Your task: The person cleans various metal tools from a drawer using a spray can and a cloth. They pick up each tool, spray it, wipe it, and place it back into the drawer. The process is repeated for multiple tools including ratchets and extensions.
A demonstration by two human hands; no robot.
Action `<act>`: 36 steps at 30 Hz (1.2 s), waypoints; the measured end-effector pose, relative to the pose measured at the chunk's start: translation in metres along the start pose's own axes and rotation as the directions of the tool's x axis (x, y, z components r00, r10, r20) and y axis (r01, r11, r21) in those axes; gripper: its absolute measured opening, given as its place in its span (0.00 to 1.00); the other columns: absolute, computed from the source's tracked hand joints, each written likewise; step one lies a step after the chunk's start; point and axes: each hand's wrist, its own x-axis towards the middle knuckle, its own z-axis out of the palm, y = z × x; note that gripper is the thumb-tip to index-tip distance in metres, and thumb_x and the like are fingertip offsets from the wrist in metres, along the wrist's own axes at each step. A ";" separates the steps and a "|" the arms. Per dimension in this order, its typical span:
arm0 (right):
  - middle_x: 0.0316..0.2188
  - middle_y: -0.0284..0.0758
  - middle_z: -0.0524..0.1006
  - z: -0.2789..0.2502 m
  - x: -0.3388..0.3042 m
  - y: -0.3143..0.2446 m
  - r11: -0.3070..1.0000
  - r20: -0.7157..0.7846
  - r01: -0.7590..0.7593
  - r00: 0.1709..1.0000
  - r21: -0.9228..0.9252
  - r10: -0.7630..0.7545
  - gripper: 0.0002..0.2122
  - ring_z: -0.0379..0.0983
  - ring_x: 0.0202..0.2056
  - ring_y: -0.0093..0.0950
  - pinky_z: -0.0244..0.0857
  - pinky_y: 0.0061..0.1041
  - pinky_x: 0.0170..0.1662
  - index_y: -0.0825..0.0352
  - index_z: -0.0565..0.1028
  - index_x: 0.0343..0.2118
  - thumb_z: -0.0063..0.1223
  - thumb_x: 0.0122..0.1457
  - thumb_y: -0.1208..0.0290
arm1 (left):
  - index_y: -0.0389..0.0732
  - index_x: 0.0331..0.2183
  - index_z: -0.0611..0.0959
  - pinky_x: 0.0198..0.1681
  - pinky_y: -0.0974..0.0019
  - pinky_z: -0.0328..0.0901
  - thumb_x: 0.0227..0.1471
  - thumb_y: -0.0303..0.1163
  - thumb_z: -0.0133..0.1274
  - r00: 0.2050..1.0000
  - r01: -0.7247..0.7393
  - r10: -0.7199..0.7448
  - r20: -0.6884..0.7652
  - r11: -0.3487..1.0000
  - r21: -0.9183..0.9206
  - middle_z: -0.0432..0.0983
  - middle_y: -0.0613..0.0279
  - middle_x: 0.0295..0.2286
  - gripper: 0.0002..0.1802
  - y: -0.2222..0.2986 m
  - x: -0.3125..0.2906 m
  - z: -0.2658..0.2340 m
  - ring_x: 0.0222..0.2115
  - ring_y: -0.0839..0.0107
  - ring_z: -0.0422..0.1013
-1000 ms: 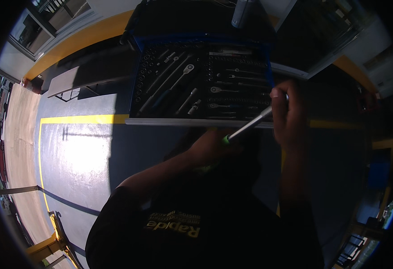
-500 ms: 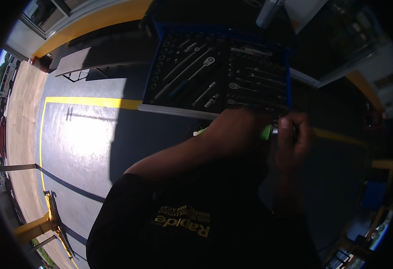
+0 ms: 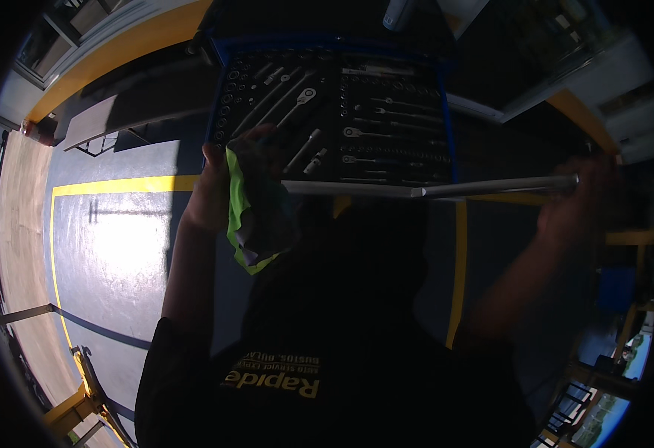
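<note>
Silver bar (image 3: 495, 187), 1 end at right grip (image 3: 582, 196), rest leftward

Right hand (image 3: 582, 198) blurred; left hand (image 3: 209, 188) partly behind cloth (image 3: 239, 205); grey can (image 3: 398, 13) cut by top edge.

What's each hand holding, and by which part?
Left hand: crumpled bright-green cloth, by its upper part. Right hand: long silver metal bar, by its right end.

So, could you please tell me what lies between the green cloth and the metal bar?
In the head view, the drawer's pale front edge shows between the green cloth and the metal bar.
</note>
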 end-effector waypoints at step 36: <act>0.19 0.24 0.61 0.063 -0.036 0.015 0.990 0.300 -0.056 0.949 -0.130 0.093 0.15 0.57 0.19 0.12 0.51 0.14 0.21 0.61 0.68 0.28 0.46 0.64 0.54 | 0.38 0.51 0.72 0.44 0.62 0.71 0.59 0.41 0.51 0.983 0.146 -0.170 0.069 0.954 0.262 0.74 0.55 0.43 0.23 -0.103 0.041 0.059 0.42 0.68 0.74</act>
